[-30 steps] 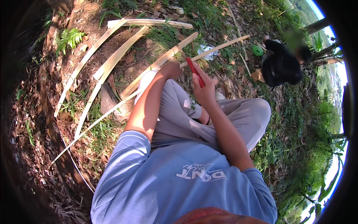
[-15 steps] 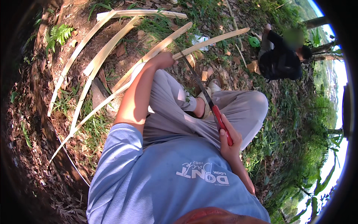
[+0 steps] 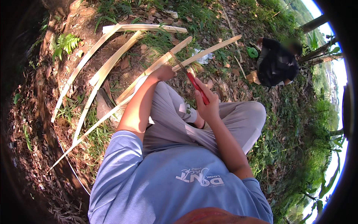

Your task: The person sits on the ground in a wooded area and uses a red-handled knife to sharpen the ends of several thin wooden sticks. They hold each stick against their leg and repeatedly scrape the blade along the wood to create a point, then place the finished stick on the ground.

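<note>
My left hand (image 3: 164, 72) is closed around a long, pale wooden strip (image 3: 212, 49) in front of my left knee. The strip slants from the lower left up to the right, and my left forearm hides part of it. My right hand (image 3: 208, 103) grips the red handle of a hand saw (image 3: 197, 89). Its dark, narrow blade crosses the strip just right of my left fingers. The blade's teeth are too small to make out. A second wooden strip (image 3: 164, 58) lies on the ground just beyond my left hand.
More pale wooden strips (image 3: 108, 65) lie on the leafy ground at left, with another strip (image 3: 145, 27) farther off. A white plastic bag (image 3: 203, 56) lies beyond the held strip. Another person (image 3: 278, 61) in black sits at the right, near a green object (image 3: 252, 52).
My right hand has pushed the saw forward and left, so its handle is now close to the strip. My left hand stays on the strip. The person in black has shifted posture.
</note>
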A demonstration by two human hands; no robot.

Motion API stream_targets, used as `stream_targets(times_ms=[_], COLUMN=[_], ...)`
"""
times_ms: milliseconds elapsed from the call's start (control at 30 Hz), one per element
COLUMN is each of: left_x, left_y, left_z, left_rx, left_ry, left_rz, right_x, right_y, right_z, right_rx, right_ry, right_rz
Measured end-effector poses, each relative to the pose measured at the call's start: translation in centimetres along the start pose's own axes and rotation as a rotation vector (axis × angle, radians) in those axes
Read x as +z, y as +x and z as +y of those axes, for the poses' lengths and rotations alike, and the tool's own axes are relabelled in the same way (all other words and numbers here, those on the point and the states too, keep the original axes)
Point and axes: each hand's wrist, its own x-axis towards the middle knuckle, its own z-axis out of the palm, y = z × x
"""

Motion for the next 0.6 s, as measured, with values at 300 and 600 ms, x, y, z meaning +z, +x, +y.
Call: stream_targets(times_ms=[300,600], left_x=[1.1,4.4], left_y=[-3.1,-5.0], left_z=[4.2,6.9], left_rx=[-0.137,-0.152], left_ry=[-0.072,0.033], left_rz=[0.180,0.541], right_x=[0.2,-1.7], right_y=[-3.6,-1.9], right_z=[-1.4,-3.8], right_rx=[-0.025,0.018], right_ry=[0.033,-0.029], right_rz=[-0.022,-0.089])
